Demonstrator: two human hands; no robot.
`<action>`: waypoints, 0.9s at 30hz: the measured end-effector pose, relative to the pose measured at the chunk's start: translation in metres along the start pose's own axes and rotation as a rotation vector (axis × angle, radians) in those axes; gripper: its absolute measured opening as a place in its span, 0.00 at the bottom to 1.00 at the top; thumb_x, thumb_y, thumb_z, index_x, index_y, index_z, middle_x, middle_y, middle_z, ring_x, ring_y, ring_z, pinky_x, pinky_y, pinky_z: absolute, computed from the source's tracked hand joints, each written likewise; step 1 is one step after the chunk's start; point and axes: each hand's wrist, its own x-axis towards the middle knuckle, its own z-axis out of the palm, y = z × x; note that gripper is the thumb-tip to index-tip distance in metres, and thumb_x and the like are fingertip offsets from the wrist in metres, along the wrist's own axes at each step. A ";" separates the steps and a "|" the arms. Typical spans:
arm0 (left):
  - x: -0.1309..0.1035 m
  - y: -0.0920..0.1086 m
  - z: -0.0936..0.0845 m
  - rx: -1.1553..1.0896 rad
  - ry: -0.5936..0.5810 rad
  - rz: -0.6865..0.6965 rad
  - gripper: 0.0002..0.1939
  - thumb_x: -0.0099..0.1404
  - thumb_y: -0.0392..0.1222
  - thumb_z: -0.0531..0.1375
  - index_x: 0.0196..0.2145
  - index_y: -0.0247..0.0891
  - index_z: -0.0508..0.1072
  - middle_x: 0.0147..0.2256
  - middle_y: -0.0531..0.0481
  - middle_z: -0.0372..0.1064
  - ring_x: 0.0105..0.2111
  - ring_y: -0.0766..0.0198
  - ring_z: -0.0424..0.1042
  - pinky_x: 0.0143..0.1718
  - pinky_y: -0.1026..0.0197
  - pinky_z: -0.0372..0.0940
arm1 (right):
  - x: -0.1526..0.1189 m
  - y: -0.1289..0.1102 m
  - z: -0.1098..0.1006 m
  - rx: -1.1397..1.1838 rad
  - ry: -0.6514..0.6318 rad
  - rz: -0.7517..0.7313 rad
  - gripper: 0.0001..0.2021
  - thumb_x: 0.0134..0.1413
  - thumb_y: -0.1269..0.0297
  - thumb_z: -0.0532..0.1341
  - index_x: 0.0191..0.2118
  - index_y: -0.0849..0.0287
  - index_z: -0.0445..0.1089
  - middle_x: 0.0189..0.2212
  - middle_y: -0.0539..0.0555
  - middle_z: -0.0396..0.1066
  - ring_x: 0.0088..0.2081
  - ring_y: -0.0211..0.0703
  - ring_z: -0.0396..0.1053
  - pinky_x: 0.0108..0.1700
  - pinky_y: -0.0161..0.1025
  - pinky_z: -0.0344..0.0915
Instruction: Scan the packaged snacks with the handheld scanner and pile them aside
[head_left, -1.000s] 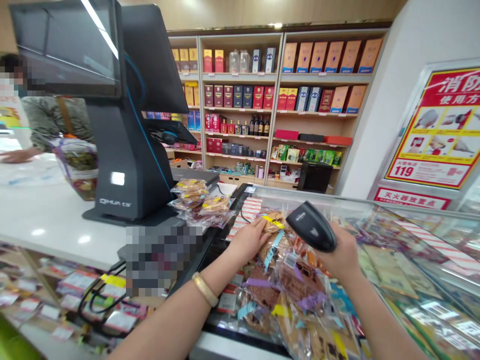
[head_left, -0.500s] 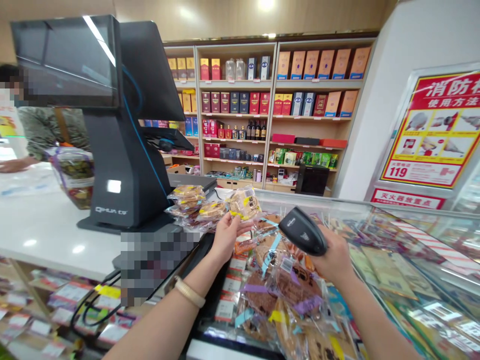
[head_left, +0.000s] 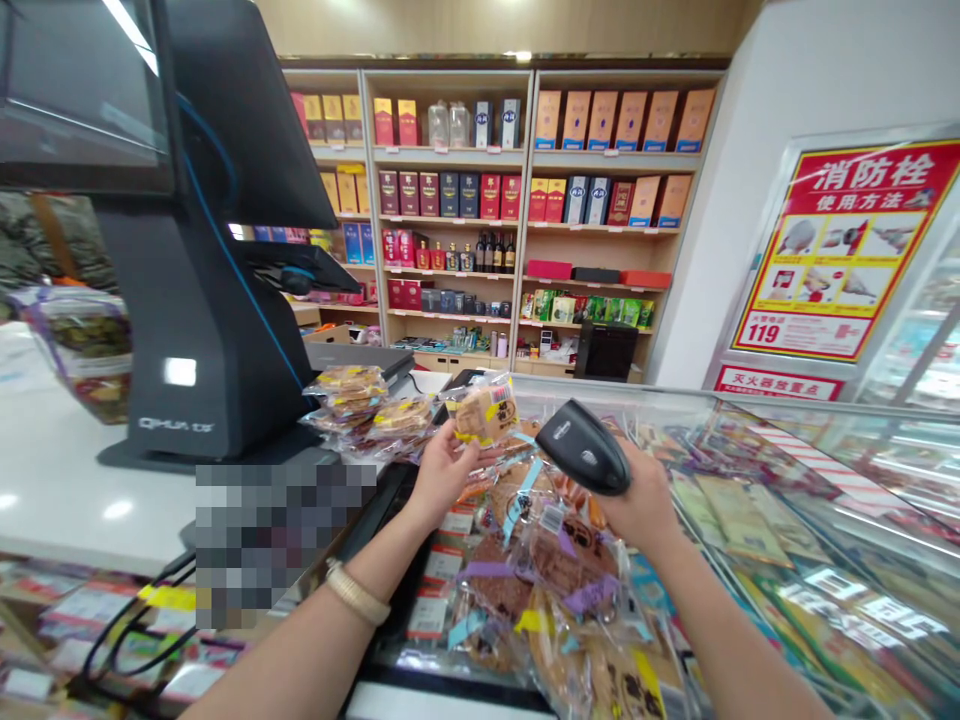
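Between the fingers of my left hand (head_left: pixel 444 470) is a clear-wrapped packet of cookies (head_left: pixel 480 415) with a yellow label, held up with its barcode showing. My right hand (head_left: pixel 641 495) is wrapped round a black barcode scanner (head_left: pixel 585 447), whose head points left towards the packet. Below both hands, a heap of wrapped cookies (head_left: pixel 574 560) with purple, blue and yellow labels lies on the glass counter. A smaller stack of wrapped cookies (head_left: pixel 346 388) sits beyond my left hand, beside the register.
A dark point-of-sale register (head_left: pixel 195 330) stands on the white counter (head_left: pixel 67 470) at left, near a bag of packed goods (head_left: pixel 86 350). Cables (head_left: pixel 112 625) hang at lower left. A glass display case (head_left: pixel 787 500) runs along the right. Shelves of boxes (head_left: pixel 450 215) line the back wall.
The view has shifted a little to the right, so the register sits further left. My left hand still holds the cookie packet, now tilted more upright. The scanner stays in my right hand.
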 end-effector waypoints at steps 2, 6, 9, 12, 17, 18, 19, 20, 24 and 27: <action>-0.001 0.000 0.000 -0.001 -0.007 -0.008 0.19 0.54 0.49 0.65 0.39 0.39 0.64 0.35 0.49 0.76 0.31 0.57 0.78 0.35 0.55 0.73 | 0.000 0.001 0.000 0.014 -0.009 0.019 0.07 0.49 0.61 0.59 0.34 0.56 0.70 0.27 0.53 0.74 0.28 0.45 0.72 0.31 0.38 0.66; -0.003 0.002 0.001 -0.005 0.017 -0.013 0.20 0.54 0.49 0.65 0.40 0.39 0.64 0.35 0.49 0.75 0.31 0.58 0.78 0.35 0.56 0.73 | -0.002 0.004 0.002 0.033 -0.022 0.032 0.10 0.49 0.61 0.59 0.38 0.56 0.71 0.30 0.54 0.76 0.30 0.47 0.74 0.32 0.39 0.69; -0.003 0.006 0.001 -0.028 0.045 -0.004 0.19 0.55 0.49 0.65 0.39 0.38 0.65 0.32 0.52 0.74 0.30 0.59 0.78 0.34 0.58 0.73 | -0.005 0.006 0.003 0.029 -0.017 0.020 0.13 0.49 0.59 0.60 0.41 0.56 0.72 0.32 0.55 0.77 0.32 0.49 0.75 0.33 0.40 0.69; 0.002 0.014 -0.004 -0.087 0.143 0.041 0.19 0.56 0.51 0.64 0.39 0.38 0.65 0.28 0.55 0.71 0.30 0.60 0.78 0.34 0.60 0.73 | -0.006 0.007 0.003 0.026 -0.012 0.005 0.11 0.49 0.60 0.60 0.39 0.56 0.71 0.33 0.55 0.77 0.32 0.48 0.75 0.32 0.40 0.69; 0.016 0.029 -0.030 -0.065 0.442 0.203 0.26 0.61 0.50 0.61 0.53 0.37 0.61 0.28 0.54 0.72 0.25 0.65 0.77 0.22 0.69 0.66 | -0.006 0.005 0.002 0.047 -0.032 -0.001 0.05 0.49 0.61 0.60 0.30 0.55 0.69 0.26 0.52 0.74 0.27 0.45 0.72 0.27 0.36 0.66; 0.019 0.032 -0.037 -0.026 0.496 0.230 0.29 0.62 0.48 0.60 0.58 0.37 0.58 0.26 0.54 0.72 0.22 0.66 0.75 0.19 0.70 0.64 | -0.006 0.005 0.002 0.043 -0.027 -0.009 0.05 0.48 0.61 0.60 0.30 0.55 0.69 0.26 0.52 0.74 0.27 0.45 0.72 0.27 0.37 0.66; 0.022 0.034 -0.043 0.013 0.540 0.242 0.32 0.63 0.47 0.59 0.61 0.36 0.54 0.24 0.55 0.71 0.19 0.67 0.72 0.17 0.70 0.61 | -0.006 0.005 0.002 0.038 -0.020 -0.019 0.05 0.48 0.60 0.60 0.30 0.55 0.69 0.26 0.52 0.74 0.26 0.45 0.72 0.27 0.37 0.66; 0.024 0.036 -0.049 0.041 0.573 0.235 0.35 0.64 0.45 0.59 0.64 0.35 0.50 0.22 0.56 0.71 0.16 0.68 0.70 0.15 0.70 0.59 | -0.006 0.006 0.002 0.031 -0.014 -0.028 0.06 0.48 0.60 0.60 0.30 0.55 0.69 0.25 0.52 0.74 0.26 0.45 0.72 0.27 0.37 0.65; 0.029 0.042 -0.060 -0.035 0.566 0.130 0.29 0.68 0.41 0.55 0.63 0.30 0.53 0.25 0.49 0.75 0.19 0.67 0.72 0.17 0.70 0.63 | -0.006 0.008 0.002 0.006 -0.002 -0.064 0.05 0.49 0.60 0.60 0.31 0.55 0.69 0.23 0.51 0.72 0.24 0.44 0.70 0.25 0.37 0.64; 0.028 0.043 -0.059 -0.128 0.494 0.063 0.26 0.68 0.37 0.54 0.62 0.29 0.55 0.29 0.46 0.76 0.24 0.68 0.75 0.22 0.70 0.67 | -0.006 0.009 0.002 -0.010 0.003 -0.073 0.05 0.49 0.61 0.60 0.30 0.55 0.69 0.22 0.51 0.72 0.23 0.45 0.69 0.26 0.37 0.63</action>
